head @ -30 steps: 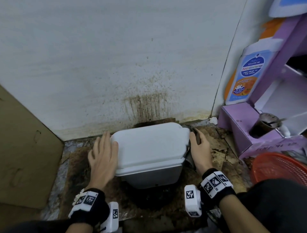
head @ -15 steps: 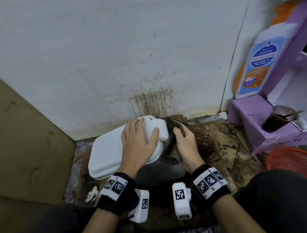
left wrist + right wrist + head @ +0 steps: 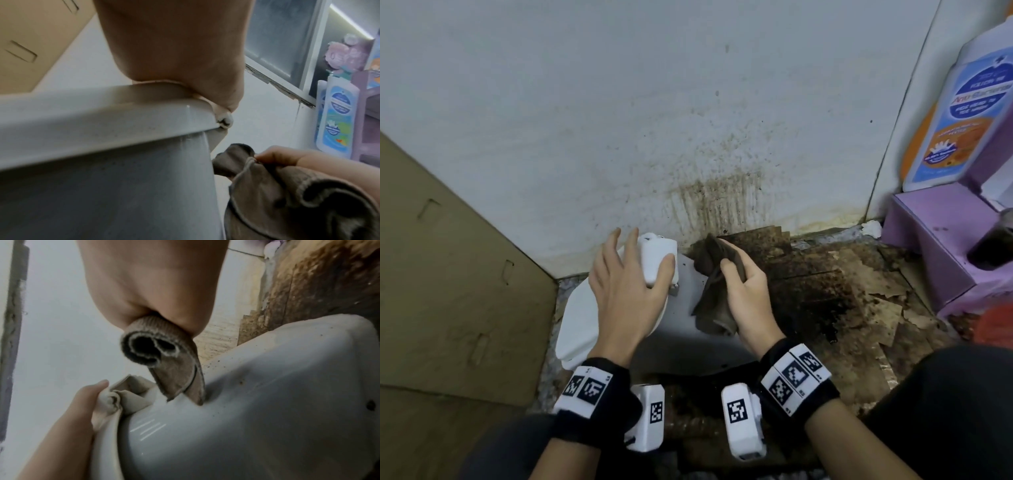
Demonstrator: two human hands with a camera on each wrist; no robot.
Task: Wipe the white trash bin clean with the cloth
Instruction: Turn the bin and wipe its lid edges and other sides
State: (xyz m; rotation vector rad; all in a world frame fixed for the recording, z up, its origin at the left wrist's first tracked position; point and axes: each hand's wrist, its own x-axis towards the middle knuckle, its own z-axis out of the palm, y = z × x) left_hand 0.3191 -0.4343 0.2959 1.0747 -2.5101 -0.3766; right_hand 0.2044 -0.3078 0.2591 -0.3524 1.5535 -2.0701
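Observation:
The white trash bin (image 3: 681, 329) leans over to the left on the dirty floor, its lid (image 3: 575, 325) pointing left. My left hand (image 3: 626, 287) grips the lid's hinge end, thumb on one side and fingers over the top. Held bunched in my right hand (image 3: 746, 294), the brown cloth (image 3: 710, 291) is pressed against the bin's upturned side. In the right wrist view the rolled cloth (image 3: 164, 356) touches the speckled bin wall (image 3: 267, 402). The left wrist view shows the lid rim (image 3: 92, 116) and the cloth (image 3: 287, 194) beside the bin.
A stained white wall (image 3: 715, 202) stands right behind the bin. Cardboard (image 3: 448, 291) closes off the left. A purple shelf (image 3: 935, 240) with a large bottle (image 3: 959, 120) and a dark cup (image 3: 993, 246) stands at the right, with a red basket (image 3: 996, 325) below it.
The bin has gone from upright to leaning left. My left hand moved from the lid's left side to its hinge end. My right hand brought the cloth onto the bin's side.

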